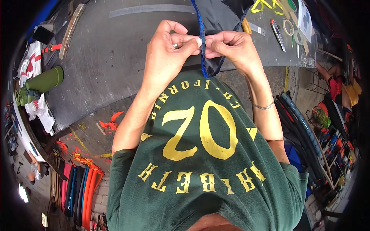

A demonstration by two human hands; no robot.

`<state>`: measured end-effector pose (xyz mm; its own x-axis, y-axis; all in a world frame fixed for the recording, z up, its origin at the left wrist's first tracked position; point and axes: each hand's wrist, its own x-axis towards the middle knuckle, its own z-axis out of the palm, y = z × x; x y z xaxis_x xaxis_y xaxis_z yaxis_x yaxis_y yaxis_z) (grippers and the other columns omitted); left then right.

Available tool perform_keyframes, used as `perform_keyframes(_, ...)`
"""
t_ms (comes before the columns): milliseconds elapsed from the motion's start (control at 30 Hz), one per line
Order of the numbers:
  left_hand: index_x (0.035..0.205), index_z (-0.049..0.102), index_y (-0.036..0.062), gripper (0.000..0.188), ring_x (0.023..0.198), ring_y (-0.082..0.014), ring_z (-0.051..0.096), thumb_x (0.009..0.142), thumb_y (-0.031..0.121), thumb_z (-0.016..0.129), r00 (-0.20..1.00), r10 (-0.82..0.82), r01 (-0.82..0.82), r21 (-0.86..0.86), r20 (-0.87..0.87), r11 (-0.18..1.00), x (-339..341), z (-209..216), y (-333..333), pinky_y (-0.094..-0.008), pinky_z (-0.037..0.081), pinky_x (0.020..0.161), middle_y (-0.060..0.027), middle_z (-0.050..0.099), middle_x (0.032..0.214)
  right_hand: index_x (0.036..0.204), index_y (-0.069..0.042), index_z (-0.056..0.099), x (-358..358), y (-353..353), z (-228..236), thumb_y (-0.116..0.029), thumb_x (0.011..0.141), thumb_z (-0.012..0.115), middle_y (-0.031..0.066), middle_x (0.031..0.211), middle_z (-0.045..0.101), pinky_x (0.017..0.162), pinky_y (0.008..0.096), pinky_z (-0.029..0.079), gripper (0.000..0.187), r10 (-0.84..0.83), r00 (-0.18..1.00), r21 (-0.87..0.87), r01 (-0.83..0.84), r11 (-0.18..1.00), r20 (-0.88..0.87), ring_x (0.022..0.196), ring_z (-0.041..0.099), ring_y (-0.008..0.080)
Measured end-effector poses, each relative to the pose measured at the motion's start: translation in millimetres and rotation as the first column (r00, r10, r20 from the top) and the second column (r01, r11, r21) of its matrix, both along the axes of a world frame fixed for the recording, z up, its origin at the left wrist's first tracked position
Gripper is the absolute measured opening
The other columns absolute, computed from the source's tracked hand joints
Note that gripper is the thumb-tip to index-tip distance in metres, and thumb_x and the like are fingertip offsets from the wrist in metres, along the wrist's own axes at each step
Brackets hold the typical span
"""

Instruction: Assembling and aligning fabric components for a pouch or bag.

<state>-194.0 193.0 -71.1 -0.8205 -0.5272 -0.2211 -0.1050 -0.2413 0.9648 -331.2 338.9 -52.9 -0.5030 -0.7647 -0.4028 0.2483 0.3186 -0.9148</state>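
A dark, smooth piece of fabric [220,19] with blue stitched edging hangs over the table's front edge, its narrow end in front of my shirt. My left hand [171,48] pinches the blue edge between thumb and fingers, a ring on one finger. Close beside it, my right hand [233,47] is closed on the same edge from the right, with thumb and fingertips pressed together. The fingertips of both hands nearly meet at the edging. Whether anything small is between them cannot be seen.
The dark worktable [115,50] bears a cutter knife [277,34], a tape roll [288,27], a metal ruler [256,28] and yellow ribbon [266,5] at right. At left are a green cylindrical bag [44,81] and a wooden strip [72,30]. Fabric rolls [83,192] stand below.
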Motion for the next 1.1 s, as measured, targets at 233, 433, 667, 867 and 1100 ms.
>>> perform_keyframes(233,0.101,0.051,-0.0005,0.027,0.070,-0.0119,0.070,0.086,0.004,0.073,0.991,0.010,0.032,-0.315,0.131,0.949,0,12,11,-0.0274,0.055,0.065,-0.0134,0.076,0.085,0.094,0.007,0.071,1,-3,-6,-0.005,0.086,0.072,0.0078,0.083,0.073,0.070,0.0244,0.059,0.014,0.091,0.980,0.142,-0.066,0.988,-0.177,0.072,0.071,0.0125)
perform_keyframes(433,0.101,0.049,-0.0007,0.028,0.070,-0.0121,0.069,0.086,0.002,0.072,0.984,0.001,0.059,-0.331,0.179,0.942,0,0,12,-0.0273,0.055,0.065,-0.0135,0.075,0.085,0.089,0.006,0.068,7,-15,-16,-0.007,0.083,0.071,0.0062,0.081,0.071,0.066,0.0241,0.057,0.014,0.117,0.973,0.317,-0.048,0.947,-0.201,0.068,0.069,0.0109)
perform_keyframes(667,0.109,0.041,-0.0048,0.035,0.079,-0.0190,0.073,0.089,-0.004,0.070,0.998,0.059,-0.057,0.235,-0.001,0.970,2,-20,3,-0.0284,0.061,0.074,-0.0216,0.073,0.093,0.108,0.007,0.071,17,8,-28,-0.009,0.094,0.069,0.0141,0.095,0.073,0.078,0.0305,0.062,0.021,-0.141,0.980,-0.044,0.149,0.988,0.143,0.085,0.073,0.0194)
perform_keyframes(867,0.105,0.044,-0.0042,0.033,0.079,-0.0169,0.073,0.089,0.000,0.071,0.999,0.043,-0.044,0.136,0.004,0.990,2,-17,4,-0.0269,0.061,0.072,-0.0213,0.074,0.094,0.107,0.007,0.072,17,6,-14,-0.010,0.095,0.070,0.0133,0.096,0.074,0.080,0.0293,0.062,0.021,-0.084,0.995,0.030,0.085,0.996,-0.049,0.086,0.073,0.0173)
perform_keyframes(1100,0.101,0.050,-0.0015,0.029,0.075,-0.0136,0.073,0.087,0.006,0.074,0.993,0.023,0.005,-0.244,0.112,0.970,0,-2,12,-0.0263,0.058,0.070,-0.0163,0.076,0.089,0.092,0.006,0.071,17,1,-13,-0.006,0.089,0.072,0.0086,0.086,0.073,0.070,0.0242,0.059,0.012,-0.061,0.990,0.115,0.076,0.990,-0.130,0.075,0.070,0.0115)
